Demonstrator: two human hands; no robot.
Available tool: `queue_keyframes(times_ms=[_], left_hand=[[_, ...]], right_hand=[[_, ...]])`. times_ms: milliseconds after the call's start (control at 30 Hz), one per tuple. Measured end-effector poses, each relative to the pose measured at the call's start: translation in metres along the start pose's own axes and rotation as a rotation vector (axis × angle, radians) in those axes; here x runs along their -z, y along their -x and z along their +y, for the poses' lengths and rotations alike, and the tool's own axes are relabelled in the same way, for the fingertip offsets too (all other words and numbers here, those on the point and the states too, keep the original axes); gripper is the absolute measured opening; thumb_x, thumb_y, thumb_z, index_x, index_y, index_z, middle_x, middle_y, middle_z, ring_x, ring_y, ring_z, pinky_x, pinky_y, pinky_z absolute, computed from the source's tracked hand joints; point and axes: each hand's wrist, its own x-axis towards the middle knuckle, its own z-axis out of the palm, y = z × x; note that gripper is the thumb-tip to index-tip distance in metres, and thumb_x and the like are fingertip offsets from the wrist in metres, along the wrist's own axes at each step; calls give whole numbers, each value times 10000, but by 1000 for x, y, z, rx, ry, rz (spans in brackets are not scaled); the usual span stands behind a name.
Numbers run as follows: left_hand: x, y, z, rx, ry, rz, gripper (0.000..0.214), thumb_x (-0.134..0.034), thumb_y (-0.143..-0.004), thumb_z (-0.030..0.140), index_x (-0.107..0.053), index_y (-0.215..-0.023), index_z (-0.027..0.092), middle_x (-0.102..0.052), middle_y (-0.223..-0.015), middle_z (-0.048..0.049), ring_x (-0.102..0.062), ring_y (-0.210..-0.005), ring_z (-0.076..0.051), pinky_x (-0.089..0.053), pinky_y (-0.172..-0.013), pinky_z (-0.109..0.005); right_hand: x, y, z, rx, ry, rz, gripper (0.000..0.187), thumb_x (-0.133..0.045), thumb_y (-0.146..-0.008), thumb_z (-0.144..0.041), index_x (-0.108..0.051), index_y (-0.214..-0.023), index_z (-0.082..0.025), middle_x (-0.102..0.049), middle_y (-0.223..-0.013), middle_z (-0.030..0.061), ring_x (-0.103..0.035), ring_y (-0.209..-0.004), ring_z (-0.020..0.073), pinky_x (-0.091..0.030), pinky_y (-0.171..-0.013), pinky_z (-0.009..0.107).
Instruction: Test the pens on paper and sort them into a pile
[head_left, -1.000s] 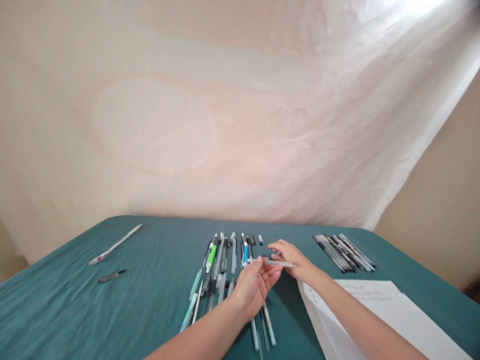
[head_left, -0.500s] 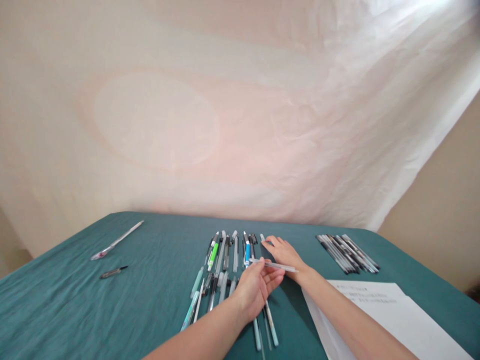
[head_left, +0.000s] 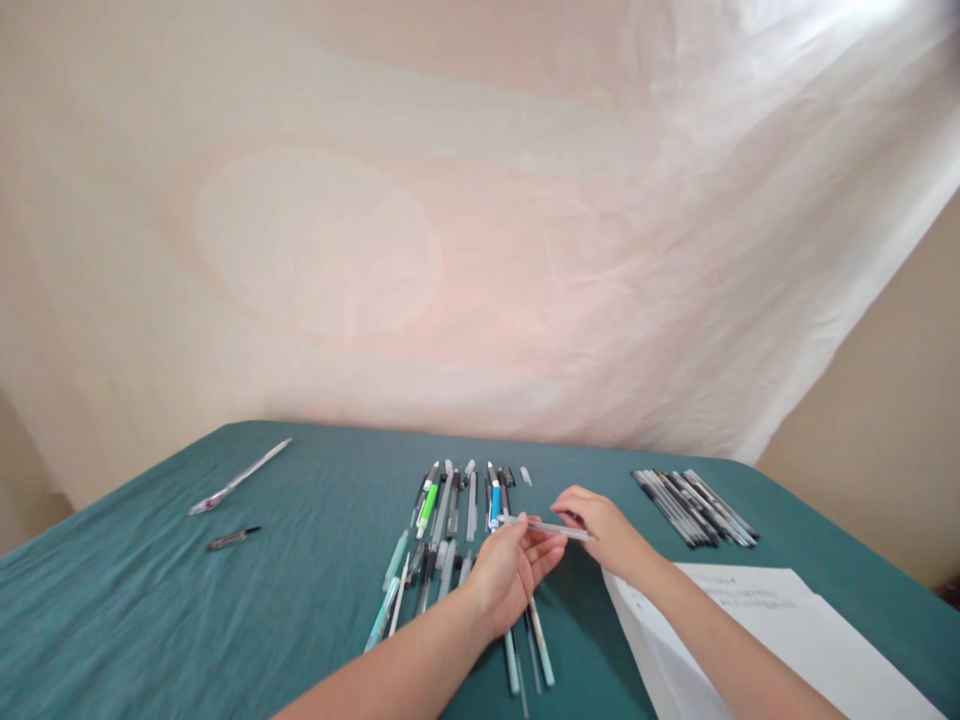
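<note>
The left hand (head_left: 510,572) pinches the left end of a clear pen (head_left: 546,527), held level just above the teal table (head_left: 300,590). The right hand (head_left: 609,530) is curled closed on the pen's right end. A row of pens (head_left: 450,515) lies directly beneath.

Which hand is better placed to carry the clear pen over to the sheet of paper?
Probably the right hand: it holds the clear pen and lies beside the paper.
</note>
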Motion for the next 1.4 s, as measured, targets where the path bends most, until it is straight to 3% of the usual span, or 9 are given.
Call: queue_keyframes(times_ms=[67, 167, 300, 633, 967, 1400], left_hand=[[0, 0, 1, -11, 23, -12, 155, -475, -844, 233, -537, -824, 93, -640, -744, -122, -649, -711, -171, -525, -661, -257], [-1, -1, 2, -35, 52, -32, 116, -515, -823, 222, -534, -835, 108, -642, -764, -111, -648, -733, -167, -527, -665, -245], [1, -4, 2, -73, 56, -30, 77, -537, -806, 181, -529, -834, 109, -642, -781, -108, -646, -750, -158, -529, -678, -230], [2, -5, 1, -107, 30, -20, 53, -537, -803, 157, -527, -825, 110, -638, -784, -108, -645, -765, -159, -535, -691, -230], [2, -6, -3, -108, -13, -49, 61, -531, -803, 144, -508, -841, 102, -635, -786, -112, -642, -767, -160, -527, -709, -237], [3, -6, -4, -117, -39, -68, 50, -526, -805, 125, -493, -836, 104, -633, -795, -106, -640, -768, -148, -521, -722, -232]], right_hand=[[8, 4, -1, -119, -111, 100, 195, -449, -803, -232, -625, -859, -170, -599, -878, 63, -576, -698, 149, -459, -658, 279], [18, 16, -4, -278, -292, 131, 213, -494, -784, -312, -613, -884, -167, -625, -832, 48, -592, -684, 154, -475, -648, 280], [27, 35, -12, -358, -425, 168, 251, -537, -769, -342, -607, -924, -158, -652, -802, 46, -601, -745, 165, -473, -698, 282], [28, 42, -40, -231, -289, 255, 248, -500, -805, -314, -613, -990, -193, -651, -988, 69, -604, -889, 189, -467, -814, 324], [20, 43, -37, -199, -161, 283, 256, -488, -809, -313, -636, -991, -212, -663, -992, 58, -610, -904, 199, -472, -829, 342], [13, 46, -38, -203, -125, 329, 249, -489, -818, -329, -632, -996, -230, -664, -990, 40, -618, -863, 186, -508, -710, 283]])
